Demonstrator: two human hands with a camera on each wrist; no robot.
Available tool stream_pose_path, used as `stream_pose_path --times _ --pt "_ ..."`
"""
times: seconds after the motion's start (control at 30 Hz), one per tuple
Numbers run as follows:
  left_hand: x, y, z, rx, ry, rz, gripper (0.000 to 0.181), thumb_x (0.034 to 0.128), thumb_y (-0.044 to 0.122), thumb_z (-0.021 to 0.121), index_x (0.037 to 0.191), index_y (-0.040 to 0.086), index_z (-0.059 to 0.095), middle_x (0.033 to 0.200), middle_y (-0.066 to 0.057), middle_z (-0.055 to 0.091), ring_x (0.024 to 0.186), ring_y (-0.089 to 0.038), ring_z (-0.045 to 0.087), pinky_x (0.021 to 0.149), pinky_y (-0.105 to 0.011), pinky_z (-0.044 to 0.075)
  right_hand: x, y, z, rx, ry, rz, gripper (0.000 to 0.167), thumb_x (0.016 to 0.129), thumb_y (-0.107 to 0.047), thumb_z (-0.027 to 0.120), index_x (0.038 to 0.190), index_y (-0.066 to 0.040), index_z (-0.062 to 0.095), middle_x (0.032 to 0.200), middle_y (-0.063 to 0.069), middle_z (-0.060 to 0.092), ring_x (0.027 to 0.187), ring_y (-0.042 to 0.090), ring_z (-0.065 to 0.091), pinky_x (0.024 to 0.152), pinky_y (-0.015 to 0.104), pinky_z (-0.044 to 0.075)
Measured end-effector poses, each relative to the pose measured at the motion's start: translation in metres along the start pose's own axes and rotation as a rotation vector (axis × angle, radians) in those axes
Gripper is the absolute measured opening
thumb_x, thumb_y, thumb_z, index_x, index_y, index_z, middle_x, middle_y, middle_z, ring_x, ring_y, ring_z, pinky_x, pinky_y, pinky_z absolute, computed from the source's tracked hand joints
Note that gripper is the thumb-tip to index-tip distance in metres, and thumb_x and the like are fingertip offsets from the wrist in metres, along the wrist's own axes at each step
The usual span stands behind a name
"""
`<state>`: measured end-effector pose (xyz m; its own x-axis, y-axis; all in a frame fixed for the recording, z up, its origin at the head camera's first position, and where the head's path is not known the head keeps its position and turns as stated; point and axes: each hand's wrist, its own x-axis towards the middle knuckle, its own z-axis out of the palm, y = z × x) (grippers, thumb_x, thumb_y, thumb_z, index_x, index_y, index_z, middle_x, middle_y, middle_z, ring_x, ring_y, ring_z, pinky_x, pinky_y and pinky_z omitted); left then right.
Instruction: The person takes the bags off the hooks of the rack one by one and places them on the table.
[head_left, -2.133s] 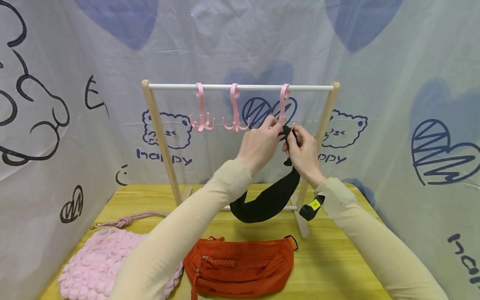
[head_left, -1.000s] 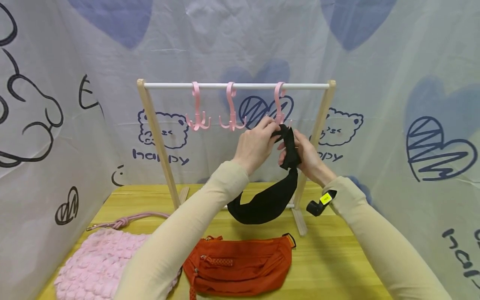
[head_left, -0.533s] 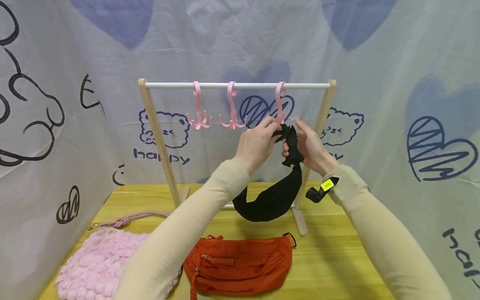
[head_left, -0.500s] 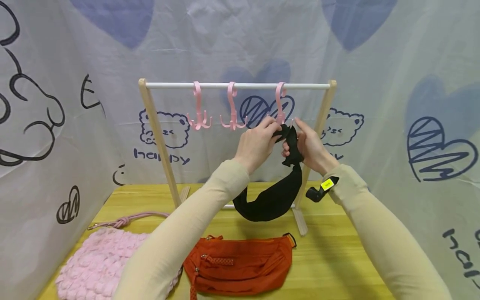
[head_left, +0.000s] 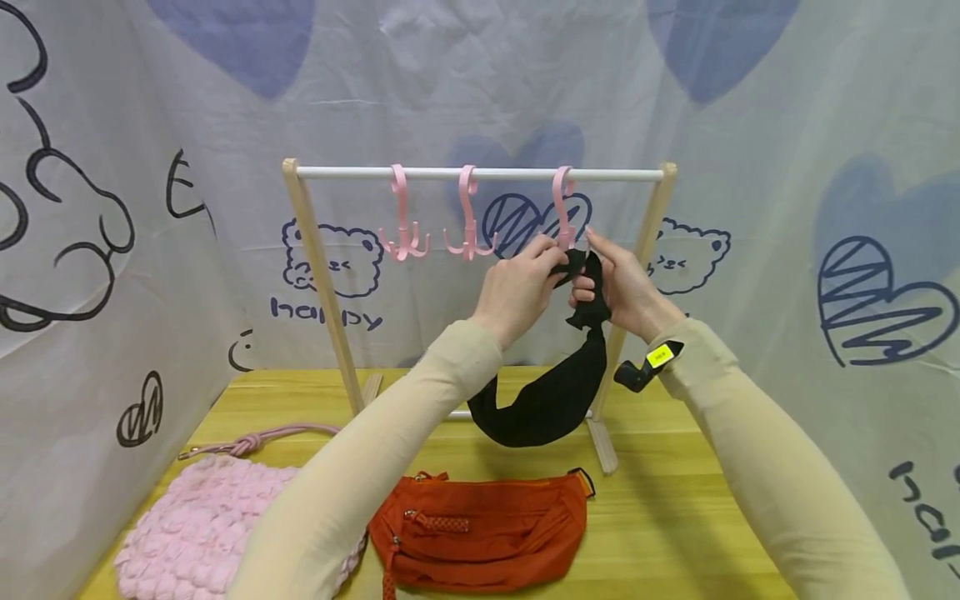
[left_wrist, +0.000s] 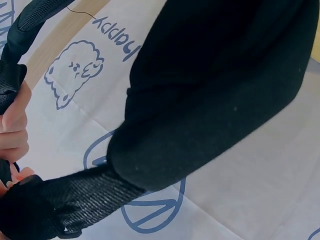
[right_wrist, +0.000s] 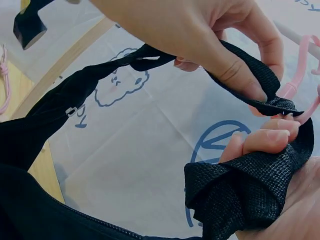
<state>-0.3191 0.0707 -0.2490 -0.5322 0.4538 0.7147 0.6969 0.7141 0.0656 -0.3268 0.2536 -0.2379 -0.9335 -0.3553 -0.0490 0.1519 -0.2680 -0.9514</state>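
A black sling bag [head_left: 536, 412] with a zip and webbing strap hangs in a loop below both hands. My left hand [head_left: 517, 292] pinches its strap [right_wrist: 252, 75] with thumb and fingers, just under the rightmost pink hook [head_left: 561, 208]. My right hand [head_left: 626, 287] is at the strap's other side, fingers curled round it and one fingertip up by a prong. In the right wrist view the strap touches the prong beside the curled fingers [right_wrist: 267, 137]. Whether the prong passes through the loop is hard to tell. The bag's body [left_wrist: 200, 115] fills much of the left wrist view.
A wooden rack with a white rail [head_left: 345, 173] carries two more pink hooks, the left hook [head_left: 402, 217] and the middle hook [head_left: 468, 217]. On the wooden table [head_left: 660, 500] lie a red waist bag [head_left: 487, 533] and a puffy pink bag [head_left: 198, 525]. A printed curtain hangs behind.
My right hand dropped lower along the strap, then rose again and turned, its finger lifting beside the hook. The left hand kept its pinch in nearly the same place. The black bag swayed slightly.
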Motion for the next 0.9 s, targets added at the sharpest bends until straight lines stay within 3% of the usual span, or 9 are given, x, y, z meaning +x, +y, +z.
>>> stream_pose_path --times 0.2,0.4,0.63,0.9 --pt "0.000 0.000 -0.002 -0.002 0.002 0.005 0.016 0.1009 0.021 0.063 0.112 0.014 0.071 0.114 0.001 0.066 0.072 -0.019 0.067 0.062 -0.032 0.056 0.002 -0.001 -0.003 0.103 -0.014 0.021 0.044 0.100 -0.055 0.052 0.113 -0.013 0.052 0.069 -0.006 0.044 0.052 0.008 0.035 0.061 0.023 0.042" --pt "-0.001 -0.002 -0.003 0.011 -0.003 0.001 0.016 0.1009 0.021 0.063 0.112 0.014 0.071 0.113 0.001 0.065 0.068 -0.020 0.065 0.058 -0.032 0.054 0.004 -0.003 -0.002 0.165 -0.055 -0.002 0.032 0.103 -0.045 0.053 0.098 -0.014 0.054 0.064 -0.006 0.039 0.048 0.007 0.030 0.054 0.021 0.036" --pt "-0.001 -0.003 -0.004 0.019 0.010 0.006 0.016 0.1008 0.020 0.063 0.112 0.014 0.072 0.113 0.001 0.065 0.068 -0.021 0.065 0.059 -0.033 0.054 0.005 -0.011 -0.001 0.216 -0.086 -0.005 0.030 0.104 -0.033 0.054 0.083 -0.013 0.049 0.057 -0.006 0.033 0.041 0.007 0.034 0.048 0.020 0.033" --pt "0.000 -0.002 -0.006 0.021 0.010 0.002 0.016 0.1008 0.020 0.063 0.113 0.014 0.071 0.112 0.001 0.066 0.070 -0.022 0.067 0.060 -0.033 0.055 0.003 -0.018 0.003 0.202 -0.024 -0.011 0.022 0.104 -0.022 0.055 0.085 -0.011 0.055 0.055 -0.005 0.034 0.041 0.008 0.034 0.049 0.019 0.034"
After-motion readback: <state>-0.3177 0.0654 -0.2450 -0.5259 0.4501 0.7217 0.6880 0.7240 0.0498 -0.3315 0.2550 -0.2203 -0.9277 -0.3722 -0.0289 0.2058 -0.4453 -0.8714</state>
